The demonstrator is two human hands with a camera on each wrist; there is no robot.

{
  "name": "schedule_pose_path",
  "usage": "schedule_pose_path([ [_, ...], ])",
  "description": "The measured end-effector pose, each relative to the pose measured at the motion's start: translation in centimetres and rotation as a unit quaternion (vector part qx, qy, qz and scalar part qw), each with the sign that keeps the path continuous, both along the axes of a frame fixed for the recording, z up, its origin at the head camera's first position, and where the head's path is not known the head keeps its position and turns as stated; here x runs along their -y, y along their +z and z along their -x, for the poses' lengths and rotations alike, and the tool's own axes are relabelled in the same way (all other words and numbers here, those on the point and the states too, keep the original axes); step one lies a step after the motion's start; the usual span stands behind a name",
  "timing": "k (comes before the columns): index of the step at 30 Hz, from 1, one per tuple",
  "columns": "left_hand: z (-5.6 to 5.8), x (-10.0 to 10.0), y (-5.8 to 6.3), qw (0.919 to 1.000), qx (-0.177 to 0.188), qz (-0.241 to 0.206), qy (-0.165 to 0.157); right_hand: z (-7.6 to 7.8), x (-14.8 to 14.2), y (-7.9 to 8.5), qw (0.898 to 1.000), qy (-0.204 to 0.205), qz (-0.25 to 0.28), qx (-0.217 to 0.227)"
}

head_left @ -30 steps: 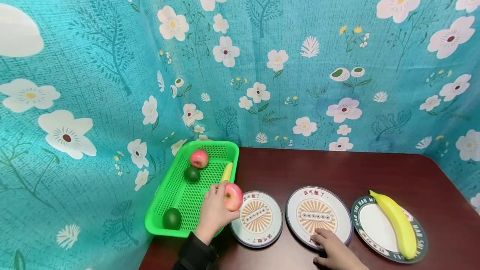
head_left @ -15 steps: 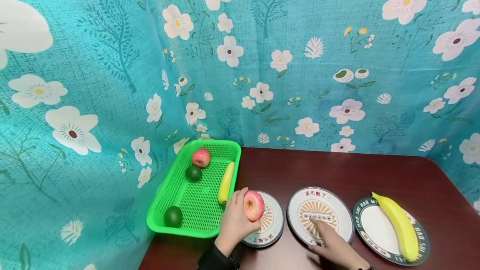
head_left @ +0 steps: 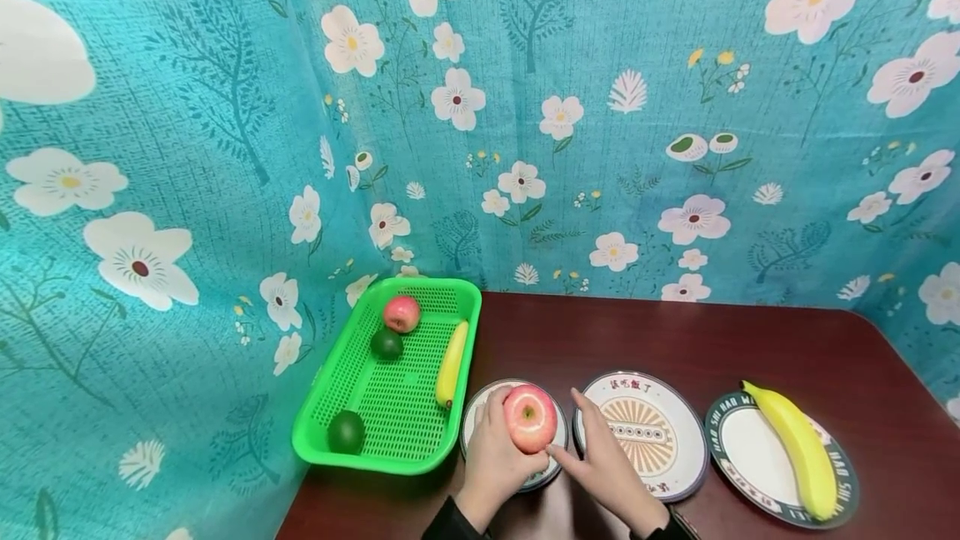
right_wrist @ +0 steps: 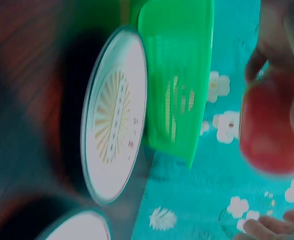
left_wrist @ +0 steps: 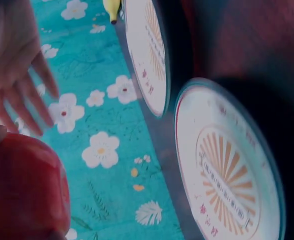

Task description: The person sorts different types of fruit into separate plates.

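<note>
My left hand (head_left: pixel 498 452) grips a red apple (head_left: pixel 530 418) over the small left plate (head_left: pixel 478 398), covering much of it. Clear space shows between apple and plate (left_wrist: pixel 232 165) in the left wrist view. My right hand (head_left: pixel 607 469) comes in from the right, its fingers spread and thumb tip right at the apple's lower edge. It overlaps the left rim of the middle plate (head_left: pixel 686 448). In the right wrist view the left hand's fingers wrap the apple (right_wrist: pixel 272 125), while the right fingers (right_wrist: pixel 274 227) stay apart from it.
A green plastic basket (head_left: pixel 408 467) at the left holds another apple (head_left: pixel 401 314), a banana (head_left: pixel 452 363) and two dark green round fruits (head_left: pixel 346 432). At the right, a larger banana (head_left: pixel 798 452) lies on a dark-rimmed plate (head_left: pixel 742 482). A flowered curtain (head_left: pixel 570 215) stands behind the table.
My left hand has carried the apple rightward from the basket's edge to above the left plate. My right hand has moved left from the middle plate toward the apple.
</note>
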State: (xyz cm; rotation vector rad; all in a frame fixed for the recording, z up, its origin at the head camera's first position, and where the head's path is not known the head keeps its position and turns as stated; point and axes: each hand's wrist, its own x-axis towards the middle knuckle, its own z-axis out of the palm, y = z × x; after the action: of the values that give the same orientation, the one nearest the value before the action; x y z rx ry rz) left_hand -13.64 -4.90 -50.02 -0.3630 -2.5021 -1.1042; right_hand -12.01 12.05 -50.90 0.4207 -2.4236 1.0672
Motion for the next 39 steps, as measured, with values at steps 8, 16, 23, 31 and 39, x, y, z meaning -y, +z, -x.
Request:
schedule_pose_path([
  [8, -0.6, -1.0, -1.5, 0.9956, -0.080, 0.044, -0.022, -0.6, 1.8, 0.2, 0.999, 0.012, 0.031, -0.009],
  [16, -0.7, -1.4, -2.1, 0.9860, -0.137, 0.093, -0.016, -0.5, 2.0, -0.2, 0.999, -0.003, 0.037, -0.005],
  [23, -1.0, -1.6, -2.1, 0.9928, -0.098, 0.063, -0.027, -0.3, 1.7, -0.3, 0.999, -0.012, 0.030, -0.011],
  [31, -1.1, -1.9, -2.2, 0.9939, -0.094, 0.040, -0.041, -0.3, 1.2, 0.1, 0.998, -0.031, 0.046, 0.011],
  [39, -0.6, -0.9, -1.7, 0.9914, -0.087, 0.081, -0.055, 0.0, -1.0, 0.5, 0.997, -0.058, 0.046, 0.011],
])
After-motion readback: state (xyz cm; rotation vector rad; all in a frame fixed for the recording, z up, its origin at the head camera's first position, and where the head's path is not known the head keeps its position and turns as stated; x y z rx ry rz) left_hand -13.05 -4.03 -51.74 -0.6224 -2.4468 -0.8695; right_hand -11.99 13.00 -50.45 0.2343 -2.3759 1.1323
